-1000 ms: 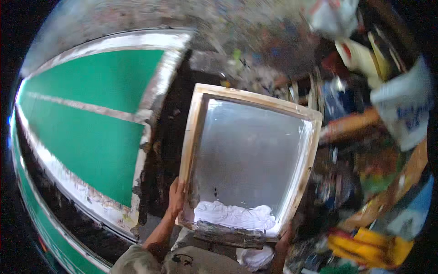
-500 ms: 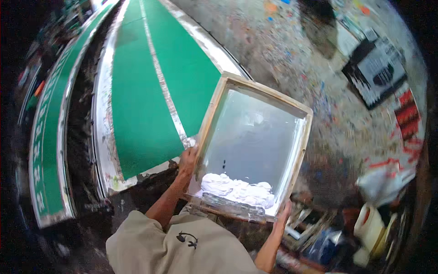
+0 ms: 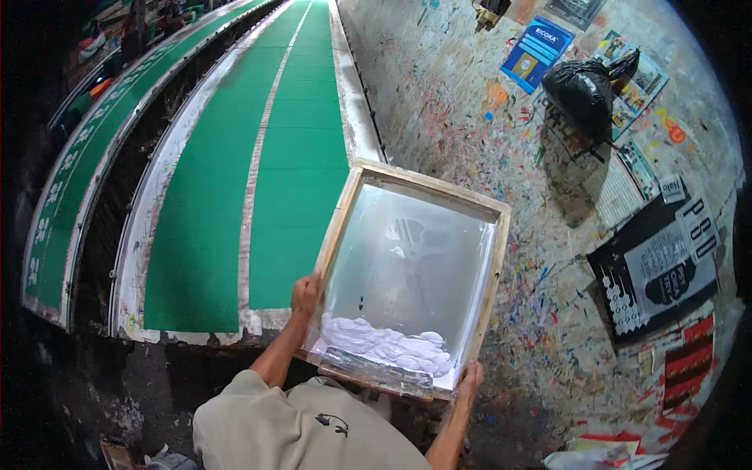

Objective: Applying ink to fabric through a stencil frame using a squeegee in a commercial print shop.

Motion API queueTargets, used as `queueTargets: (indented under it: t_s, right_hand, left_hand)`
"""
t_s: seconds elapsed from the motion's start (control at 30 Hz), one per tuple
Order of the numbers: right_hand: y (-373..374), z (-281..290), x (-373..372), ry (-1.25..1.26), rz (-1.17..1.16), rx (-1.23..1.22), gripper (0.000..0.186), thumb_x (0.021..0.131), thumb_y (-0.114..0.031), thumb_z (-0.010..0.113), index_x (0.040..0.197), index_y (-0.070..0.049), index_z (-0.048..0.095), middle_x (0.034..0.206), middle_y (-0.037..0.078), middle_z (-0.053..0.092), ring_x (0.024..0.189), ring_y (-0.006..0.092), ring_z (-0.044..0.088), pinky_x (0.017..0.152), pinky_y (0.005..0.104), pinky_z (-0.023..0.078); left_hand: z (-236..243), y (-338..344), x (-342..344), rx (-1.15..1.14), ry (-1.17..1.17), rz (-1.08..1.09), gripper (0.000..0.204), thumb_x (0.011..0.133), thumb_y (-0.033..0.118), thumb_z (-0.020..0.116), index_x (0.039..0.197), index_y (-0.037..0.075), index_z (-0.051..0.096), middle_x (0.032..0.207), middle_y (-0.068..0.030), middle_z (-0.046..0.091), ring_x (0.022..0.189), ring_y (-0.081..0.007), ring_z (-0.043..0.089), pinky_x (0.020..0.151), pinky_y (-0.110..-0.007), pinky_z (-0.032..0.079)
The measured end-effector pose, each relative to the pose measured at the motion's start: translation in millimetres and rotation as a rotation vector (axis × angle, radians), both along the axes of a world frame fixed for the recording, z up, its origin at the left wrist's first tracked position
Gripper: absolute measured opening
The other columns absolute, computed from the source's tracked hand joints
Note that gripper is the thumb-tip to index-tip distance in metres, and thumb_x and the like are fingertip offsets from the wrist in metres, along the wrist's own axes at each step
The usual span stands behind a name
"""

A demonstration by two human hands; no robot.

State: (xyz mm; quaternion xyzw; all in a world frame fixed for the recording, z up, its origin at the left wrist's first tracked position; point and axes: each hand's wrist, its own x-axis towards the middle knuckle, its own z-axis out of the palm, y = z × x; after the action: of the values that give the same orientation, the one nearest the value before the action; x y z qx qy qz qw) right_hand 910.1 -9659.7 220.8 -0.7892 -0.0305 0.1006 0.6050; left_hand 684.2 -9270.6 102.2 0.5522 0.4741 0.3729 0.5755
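Observation:
My left hand [image 3: 305, 294] grips the left side of a wooden-framed screen [image 3: 492, 266], and my right hand [image 3: 469, 382] grips its lower right side. The screen is held tilted in front of my body, with a pale grey, translucent middle [image 3: 403, 262]. A thick mound of white paste [image 3: 384, 345] lies along its near end, beside a worn, paint-crusted bar [image 3: 376, 372]. Just beyond the frame, on the left, is the near end of a long table with a green top [image 3: 192, 274] divided by a pale strip.
A second narrow green table [image 3: 51, 258] runs along the left, past a dark gap. A paint-spattered wall [image 3: 439, 117] on the right carries posters [image 3: 536, 55], a black plastic bag [image 3: 578, 98], a dark printed sheet [image 3: 650, 270] and a red striped piece [image 3: 688, 360].
My view has swung round from the cluttered items on the right to face along the long green table and the wall. The screen has turned with me, still in both hands.

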Motion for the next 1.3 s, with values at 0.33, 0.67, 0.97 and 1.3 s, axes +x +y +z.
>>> queueTargets:
  t_s: [0.33,0.67,0.97,1.3]
  right_hand:
    - [107.9,-5.7,245.8,0.028,0.352,-0.009,0.03,0.099,-0.028,0.06,0.11,0.0,0.064,0.088,-0.001,0.057,0.076,0.01,0.049,0.067,0.0275,0.042]
    - [280.2,-4.2,350.9,0.049,1.06,-0.087,0.05,0.1,-0.03,0.063,0.138,0.004,0.059,0.126,0.015,0.066,0.11,0.023,0.061,0.096,0.0334,0.048]
    - [421.6,-41.2,329.7,-0.107,1.403,-0.12,0.043,0.097,-0.031,0.067,0.125,0.002,0.065,0.103,0.015,0.07,0.091,0.0239,0.063,0.083,0.0386,0.051]
    - [606.2,-45.3,228.6,-0.281,1.882,-0.214,0.042,0.093,-0.029,0.068,0.11,0.01,0.068,0.089,0.016,0.072,0.079,0.0198,0.066,0.068,0.0344,0.051]
  left_hand:
    - [21.2,4.1,111.6,-0.058,0.05,0.335,0.065,0.101,0.057,0.05,0.065,0.003,0.053,0.059,-0.0018,0.045,0.059,-0.0155,0.043,0.055,-0.039,0.034]
    - [12.0,-96.4,125.5,-0.209,0.123,0.952,0.079,0.099,0.068,0.044,0.077,-0.005,0.066,0.064,-0.0153,0.059,0.067,-0.0257,0.058,0.066,-0.045,0.044]
    - [-41.2,-162.1,135.0,-0.261,0.111,1.339,0.069,0.099,0.06,0.05,0.096,-0.006,0.071,0.082,-0.0175,0.07,0.079,-0.0277,0.064,0.072,-0.043,0.049]
    - [-17.3,-128.4,191.3,-0.398,0.099,1.96,0.071,0.096,0.056,0.057,0.118,-0.01,0.068,0.111,-0.0284,0.071,0.107,-0.0385,0.068,0.091,-0.044,0.052]
